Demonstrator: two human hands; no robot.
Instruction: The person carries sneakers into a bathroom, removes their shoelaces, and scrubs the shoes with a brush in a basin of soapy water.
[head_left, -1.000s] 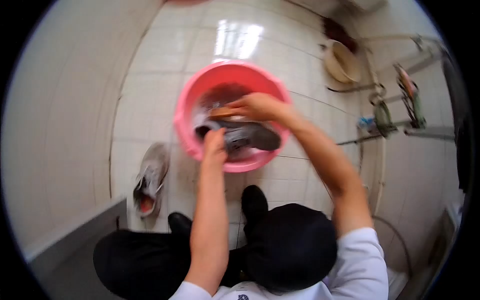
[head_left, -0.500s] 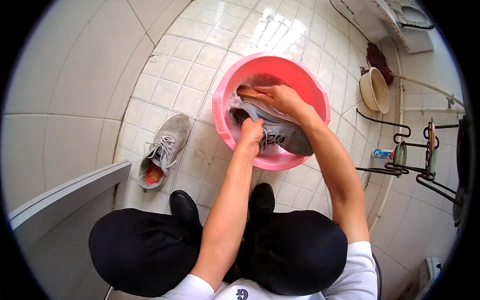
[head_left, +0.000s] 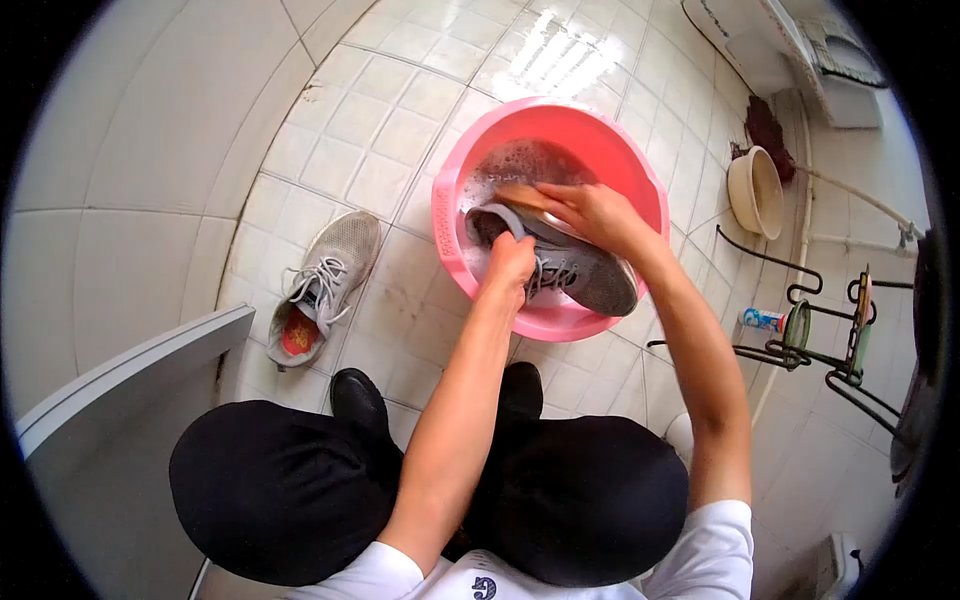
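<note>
A grey laced shoe (head_left: 585, 275) is tilted inside the pink basin (head_left: 450, 220), its toe at the right rim. My left hand (head_left: 512, 262) is closed on the shoe near its opening and laces. My right hand (head_left: 592, 212) is wrapped round a wooden brush (head_left: 520, 195), held against the far side of the shoe; the bristles are hidden. Foamy water (head_left: 520, 160) lies in the basin. The other grey shoe (head_left: 340, 262) stands upright on the tiles left of the basin, its red insole showing.
A cream bowl (head_left: 755, 192) is at the back right beside a dark red mop head (head_left: 768, 135). A dark metal rack (head_left: 800, 345) juts out at the right, with a blue and white can (head_left: 763, 320). A grey panel edge (head_left: 140, 365) runs along the lower left.
The view has sharpened and shifted, so the basin appears further right. The brush has moved slightly along the shoe, and both hands keep their holds.
</note>
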